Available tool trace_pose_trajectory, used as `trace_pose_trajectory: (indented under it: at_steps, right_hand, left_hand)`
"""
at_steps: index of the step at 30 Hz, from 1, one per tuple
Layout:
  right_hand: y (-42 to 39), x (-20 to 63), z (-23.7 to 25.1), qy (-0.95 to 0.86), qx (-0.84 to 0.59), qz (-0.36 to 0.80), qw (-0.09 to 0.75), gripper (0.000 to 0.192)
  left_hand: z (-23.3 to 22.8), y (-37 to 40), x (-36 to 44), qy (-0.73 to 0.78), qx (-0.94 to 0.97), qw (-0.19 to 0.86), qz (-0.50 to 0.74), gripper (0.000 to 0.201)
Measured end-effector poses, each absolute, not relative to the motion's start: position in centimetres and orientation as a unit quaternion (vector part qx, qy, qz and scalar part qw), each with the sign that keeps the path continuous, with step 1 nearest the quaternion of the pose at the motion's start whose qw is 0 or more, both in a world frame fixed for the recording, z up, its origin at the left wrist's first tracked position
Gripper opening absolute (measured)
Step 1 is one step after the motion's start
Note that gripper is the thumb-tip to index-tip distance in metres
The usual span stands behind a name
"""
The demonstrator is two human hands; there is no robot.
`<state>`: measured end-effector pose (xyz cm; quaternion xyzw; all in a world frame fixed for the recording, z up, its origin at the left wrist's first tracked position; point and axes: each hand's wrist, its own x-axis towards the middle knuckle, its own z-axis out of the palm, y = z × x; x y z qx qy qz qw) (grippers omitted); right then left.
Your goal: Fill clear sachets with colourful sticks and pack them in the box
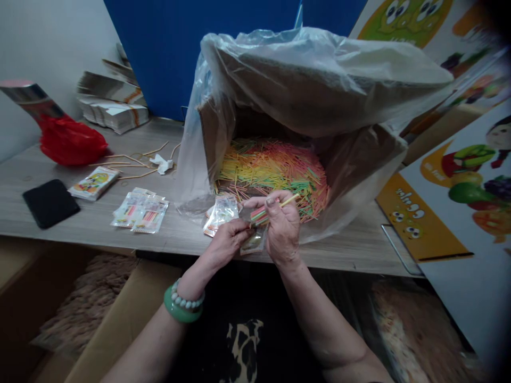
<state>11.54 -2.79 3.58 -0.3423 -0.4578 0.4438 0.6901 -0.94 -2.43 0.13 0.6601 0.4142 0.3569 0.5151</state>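
Head camera view: on the bench, a cardboard box draped in clear plastic lies with its opening facing you, holding a heap of thin sticks in yellow, pink, orange and green. Near its front edge, your right hand is raised, fingers curled around a small bundle of coloured sticks. Your left hand reaches in from the left, fingertips pinched at a small clear packet below the bundle. Further left lie flat packets with coloured sticks inside.
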Motion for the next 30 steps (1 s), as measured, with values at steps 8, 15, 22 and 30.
trace_pose_trajectory:
  at_steps: [8, 15, 22, 30]
  right_hand:
    - [-2.7, 11.7, 3.1, -0.437, -0.322, 0.48, 0.689, 0.02]
    - [-2.8, 11.8, 4.0, -0.416, -0.333, 0.475, 0.7, 0.025]
    - [-2.9, 11.2, 3.8, -0.417, -0.348, 0.464, 0.699, 0.025]
    - [-2.4, 11.9, 1.7, -0.441, -0.365, 0.473, 0.67, 0.022]
  left_hand:
    - [0.0, -2.6, -1.1, 0.414, 0.556, 0.587, 0.417, 0.036]
    - [0.2, -2.6, -1.4, 0.418, 0.555, 0.596, 0.403, 0.031]
    - [0.1, -2.7, -1.1, 0.406, 0.562, 0.607, 0.389, 0.04]
    - [-1.5, -2.4, -1.3, 0.421, 0.554, 0.58, 0.424, 0.027]
